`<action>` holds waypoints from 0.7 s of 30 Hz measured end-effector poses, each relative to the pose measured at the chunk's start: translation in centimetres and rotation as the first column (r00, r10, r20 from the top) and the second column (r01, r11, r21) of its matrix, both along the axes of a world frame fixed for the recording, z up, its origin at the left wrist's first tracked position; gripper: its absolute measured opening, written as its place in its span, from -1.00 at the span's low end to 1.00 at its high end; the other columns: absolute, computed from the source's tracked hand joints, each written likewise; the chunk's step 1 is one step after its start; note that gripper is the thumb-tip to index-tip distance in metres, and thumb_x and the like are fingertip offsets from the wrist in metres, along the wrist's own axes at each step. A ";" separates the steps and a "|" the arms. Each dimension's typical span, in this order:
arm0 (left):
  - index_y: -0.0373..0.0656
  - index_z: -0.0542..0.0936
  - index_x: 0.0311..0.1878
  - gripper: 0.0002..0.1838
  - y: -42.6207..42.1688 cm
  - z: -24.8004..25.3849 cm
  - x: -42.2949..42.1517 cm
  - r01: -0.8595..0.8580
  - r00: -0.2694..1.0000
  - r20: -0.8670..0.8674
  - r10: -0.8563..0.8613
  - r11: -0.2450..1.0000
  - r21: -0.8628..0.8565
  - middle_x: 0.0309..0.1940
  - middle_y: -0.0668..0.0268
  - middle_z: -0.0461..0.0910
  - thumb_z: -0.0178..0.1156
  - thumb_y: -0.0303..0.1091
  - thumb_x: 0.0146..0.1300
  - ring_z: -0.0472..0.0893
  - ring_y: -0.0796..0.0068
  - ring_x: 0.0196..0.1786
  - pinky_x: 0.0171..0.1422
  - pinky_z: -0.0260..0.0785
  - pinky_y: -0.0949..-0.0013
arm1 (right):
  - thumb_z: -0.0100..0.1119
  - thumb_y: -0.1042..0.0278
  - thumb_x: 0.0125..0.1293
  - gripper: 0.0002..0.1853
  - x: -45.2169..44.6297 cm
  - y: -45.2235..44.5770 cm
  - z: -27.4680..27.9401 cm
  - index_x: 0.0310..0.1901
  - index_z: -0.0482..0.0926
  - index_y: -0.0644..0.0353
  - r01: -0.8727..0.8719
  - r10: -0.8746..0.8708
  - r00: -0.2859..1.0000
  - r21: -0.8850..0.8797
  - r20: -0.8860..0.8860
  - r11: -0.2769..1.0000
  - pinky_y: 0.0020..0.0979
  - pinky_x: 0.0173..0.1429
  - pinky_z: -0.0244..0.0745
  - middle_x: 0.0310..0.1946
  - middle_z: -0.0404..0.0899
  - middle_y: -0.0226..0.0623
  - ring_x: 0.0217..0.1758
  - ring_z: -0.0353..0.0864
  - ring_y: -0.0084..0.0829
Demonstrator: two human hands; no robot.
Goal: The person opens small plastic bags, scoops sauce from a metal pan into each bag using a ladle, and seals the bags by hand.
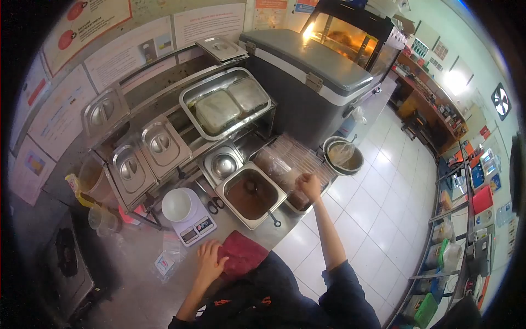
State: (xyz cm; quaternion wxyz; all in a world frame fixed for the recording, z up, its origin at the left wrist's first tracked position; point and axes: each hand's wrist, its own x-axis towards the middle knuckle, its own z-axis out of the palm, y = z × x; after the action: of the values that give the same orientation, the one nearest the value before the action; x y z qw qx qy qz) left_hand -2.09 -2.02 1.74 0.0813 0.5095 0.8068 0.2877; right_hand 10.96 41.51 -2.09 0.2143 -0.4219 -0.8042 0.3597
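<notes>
Maroon cloth (244,252), one, crumpled beside the left hand (210,261), which is loose, fingers spread. Right hand (309,186) clenched at one crinkled clear plastic bag (275,168), near one square steel pan (234,209); can't tell if it grips plastic.

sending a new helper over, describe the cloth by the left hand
From the big grey cooler, come down to the near edge of the counter. The cloth lies by the left hand, between the white scale and dark clothing. Its dark red fabric sets it apart from the shiny steel pan nearby.
</notes>
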 end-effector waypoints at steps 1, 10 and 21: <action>-0.15 0.43 -0.07 -0.54 -0.4 0.3 -0.4 -0.061 0.998 0.013 0.062 0.998 -0.029 0.08 0.11 0.38 0.29 -0.21 -0.04 0.28 0.05 0.20 0.27 0.06 0.02 | 0.23 0.41 0.10 -0.83 -0.3 -0.9 1.3 -0.29 0.55 0.29 -0.003 0.003 1.000 -0.002 0.000 1.000 -0.40 -0.44 0.50 -0.47 0.62 -0.21 -0.49 0.62 -0.36; -0.17 0.46 -0.15 -0.68 -6.8 1.1 -5.1 -0.543 0.834 -0.067 0.548 0.836 0.077 -0.12 0.15 0.47 0.24 -0.37 -0.03 0.39 0.04 0.04 0.12 0.19 0.04 | 0.28 0.37 -0.03 -0.68 0.3 -4.0 4.5 -0.17 0.52 0.06 -0.063 -0.020 0.992 0.619 0.126 0.783 -0.20 -0.07 0.43 -0.10 0.45 -0.25 0.00 0.47 -0.17; -0.24 0.54 -0.35 -0.86 -12.5 -4.9 -8.2 -0.722 0.692 -0.081 0.717 0.688 -0.079 -0.32 0.12 0.49 0.12 -0.56 -0.05 0.51 0.06 -0.20 -0.13 0.33 0.14 | 0.14 0.58 0.00 -0.75 2.0 -7.1 8.8 -0.22 0.54 0.18 0.224 -0.072 0.945 0.473 -0.319 0.852 -0.23 0.12 0.29 -0.09 0.43 -0.15 0.06 0.40 -0.14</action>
State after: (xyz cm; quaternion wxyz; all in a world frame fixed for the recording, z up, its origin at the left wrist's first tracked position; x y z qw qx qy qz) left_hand -10.33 -14.52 -3.19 -0.0290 0.1539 0.9574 0.2427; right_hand 12.94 34.36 6.74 0.4594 -0.3555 -0.7944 0.1774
